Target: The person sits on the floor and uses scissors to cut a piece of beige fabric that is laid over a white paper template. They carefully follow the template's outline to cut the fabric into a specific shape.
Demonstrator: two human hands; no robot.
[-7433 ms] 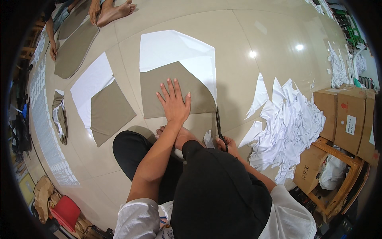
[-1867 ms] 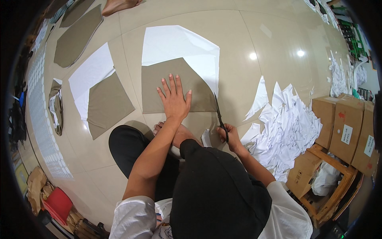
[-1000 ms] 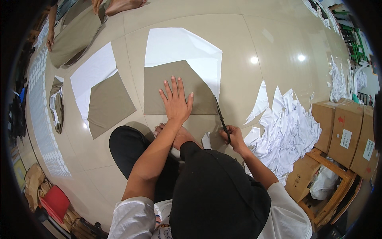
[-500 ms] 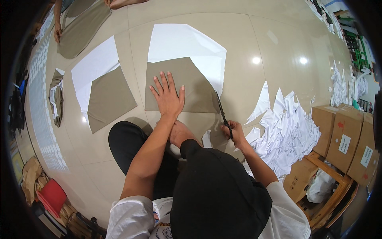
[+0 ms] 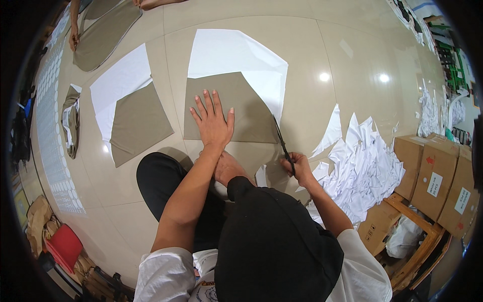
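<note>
Glossy beige tiled floor point(image 5: 352, 60), person seated on it, cutting fabric against a paper pattern at centre frame.

Olive fabric piece point(image 5: 251, 108) lies flat on the white paper sheet point(image 5: 231, 50), just above centre. Left hand point(image 5: 214, 123) is on the fabric, fingers spread, palm pressed flat, forearm running up from lower centre. Right hand point(image 5: 299, 168) is to the right of and below the fabric, fingers closed through the scissors point(image 5: 282, 143) handles. Scissors' long axis runs up-left from that hand, tips at the fabric's right slanted edge; cannot tell if blades are parted. So the cut line lies up and left of the right hand, along that edge. Left hand nearer the fabric's middle. White paper offcuts point(image 5: 362, 166) piled right, cardboard boxes point(image 5: 437, 178) beyond. Second fabric-on-paper set point(image 5: 138, 121) left of centre.
</note>
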